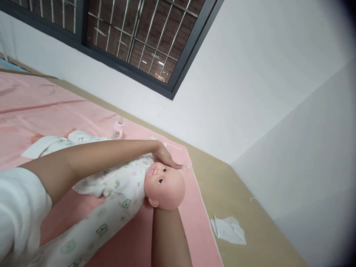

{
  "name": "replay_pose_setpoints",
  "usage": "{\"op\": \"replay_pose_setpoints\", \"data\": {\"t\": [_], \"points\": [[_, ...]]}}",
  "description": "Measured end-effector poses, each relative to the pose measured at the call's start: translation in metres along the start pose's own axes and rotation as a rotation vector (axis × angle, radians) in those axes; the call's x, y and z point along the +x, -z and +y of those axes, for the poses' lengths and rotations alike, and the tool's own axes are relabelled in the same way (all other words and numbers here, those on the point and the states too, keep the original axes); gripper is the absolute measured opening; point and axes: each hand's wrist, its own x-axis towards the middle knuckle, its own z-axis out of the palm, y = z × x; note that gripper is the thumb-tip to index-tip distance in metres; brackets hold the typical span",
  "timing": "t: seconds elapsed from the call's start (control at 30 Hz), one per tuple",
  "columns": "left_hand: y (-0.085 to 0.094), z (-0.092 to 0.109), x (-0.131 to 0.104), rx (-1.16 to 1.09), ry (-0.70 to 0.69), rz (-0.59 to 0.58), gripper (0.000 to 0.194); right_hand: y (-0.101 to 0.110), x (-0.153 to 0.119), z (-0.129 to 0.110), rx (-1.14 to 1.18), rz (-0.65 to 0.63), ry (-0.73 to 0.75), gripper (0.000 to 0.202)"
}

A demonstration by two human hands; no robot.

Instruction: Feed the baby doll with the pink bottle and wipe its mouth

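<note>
A baby doll (164, 189) in a white outfit printed with green animals lies on its back on a pink sheet (198, 211). Its head points right and rests over the end of my right forearm (171, 237), which comes up from the bottom edge. My right hand is hidden beneath or behind that head. From the left, my other arm reaches across the doll's body. My left hand (164, 154) is cupped against the far side of the head, a fingertip showing near the crown; the other fingers are mostly out of sight.
A pink-topped baby bottle (119, 128) stands behind the doll. White folded tissue (229, 230) lies on the tan board (214, 178) at the right, beside the sheet's edge. White walls (211, 111) and a barred window (144, 44) bound the far side.
</note>
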Motion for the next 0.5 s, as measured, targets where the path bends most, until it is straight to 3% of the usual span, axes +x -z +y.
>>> {"op": "replay_pose_setpoints", "data": {"t": [0.07,0.17,0.23,0.27,0.33,0.37,0.43,0.47,0.5], "points": [[-0.002,0.002,0.011,-0.035,0.032,-0.052,0.078,0.008,-0.002,-0.008,-0.145,-0.359,0.017,0.069],[-0.006,0.003,0.021,-0.078,0.105,-0.052,0.085,0.032,0.009,-0.028,-0.315,-0.946,-0.043,0.058],[-0.008,0.004,0.023,-0.122,0.108,-0.04,0.089,0.048,0.02,-0.033,-0.39,-1.197,-0.007,0.05],[-0.008,0.004,0.024,-0.143,0.093,-0.024,0.09,0.054,0.025,-0.03,-0.433,-1.258,0.111,0.046],[-0.01,0.005,0.022,-0.165,0.054,0.028,0.092,0.06,0.033,-0.012,-0.531,-1.229,0.575,0.043],[-0.01,0.005,0.021,-0.166,0.045,0.051,0.092,0.059,0.036,0.002,-0.572,-1.126,0.88,0.039],[-0.01,0.004,0.02,-0.151,0.045,0.07,0.09,0.046,0.038,0.035,-0.543,-0.884,1.423,0.052],[-0.01,0.003,0.021,-0.143,0.047,0.067,0.088,0.035,0.039,0.05,-0.413,-0.775,1.555,0.059],[-0.01,0.002,0.022,-0.13,0.044,0.071,0.087,0.02,0.039,0.064,-0.157,-0.688,1.586,0.064]]}}
